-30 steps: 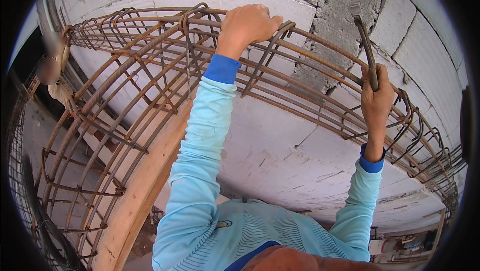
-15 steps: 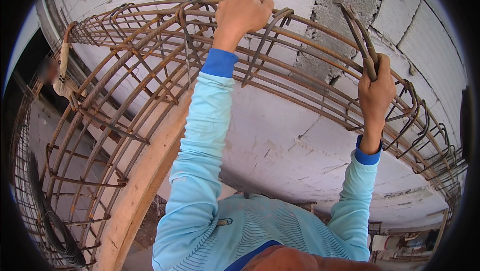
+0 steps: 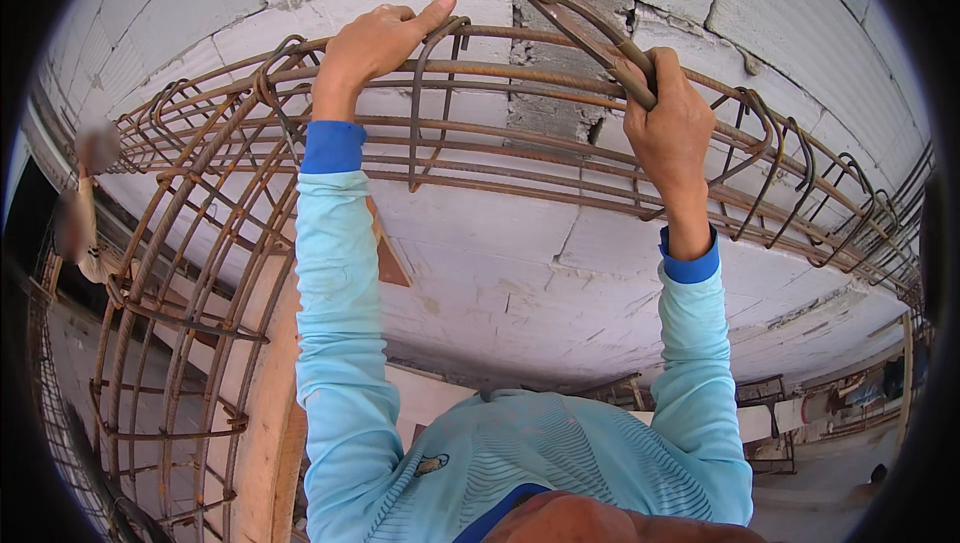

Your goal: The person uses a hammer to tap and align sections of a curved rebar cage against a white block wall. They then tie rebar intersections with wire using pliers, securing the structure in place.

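Jutting past upper edge of rebar cage (image 3: pixel 540 75), pincers (image 3: pixel 577 35) in right hand (image 3: pixel 672 125)

No legible text, numbers or signs; small emblem (image 3: pixel 431 464) on light-blue shirt (image 3: pixel 540 443) unreadable.

Pale block wall (image 3: pixel 470 258), wooden board (image 3: pixel 265 413)

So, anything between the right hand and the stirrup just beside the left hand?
No crosspiece visible in between: only the cage's long bars run lengthwise from the right hand to that stirrup. The pincers in the right hand slant up and left.
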The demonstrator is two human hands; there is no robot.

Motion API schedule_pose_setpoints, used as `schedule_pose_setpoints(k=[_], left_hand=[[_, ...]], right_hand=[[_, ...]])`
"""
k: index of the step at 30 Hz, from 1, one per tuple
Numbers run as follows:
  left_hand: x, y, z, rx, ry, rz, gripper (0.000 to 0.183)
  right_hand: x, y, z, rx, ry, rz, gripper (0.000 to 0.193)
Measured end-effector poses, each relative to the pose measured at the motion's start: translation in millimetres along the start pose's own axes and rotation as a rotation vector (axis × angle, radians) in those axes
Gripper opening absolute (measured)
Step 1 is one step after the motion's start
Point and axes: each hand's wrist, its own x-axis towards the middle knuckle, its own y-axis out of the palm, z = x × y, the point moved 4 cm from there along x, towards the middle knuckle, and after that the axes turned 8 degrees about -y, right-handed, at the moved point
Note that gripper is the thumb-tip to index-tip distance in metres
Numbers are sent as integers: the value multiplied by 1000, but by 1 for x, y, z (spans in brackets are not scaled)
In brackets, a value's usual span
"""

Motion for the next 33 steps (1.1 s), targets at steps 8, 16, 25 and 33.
schedule_pose_setpoints(k=[8, 16, 25, 33], left_hand=[[22, 6, 0, -106, 72, 294, 82], [16, 2, 1, -271, 112, 310, 69], [24, -15, -11, -18, 92, 359, 51], [20, -20, 16, -123, 60, 197, 48]], right_hand=[[0, 1, 1, -18, -11, -4, 19], [-1, 1, 0, -11, 0, 3, 20], [-1, 1, 0, -27, -33, -13, 20], [-1, 3, 0, -41, -40, -37, 21]])
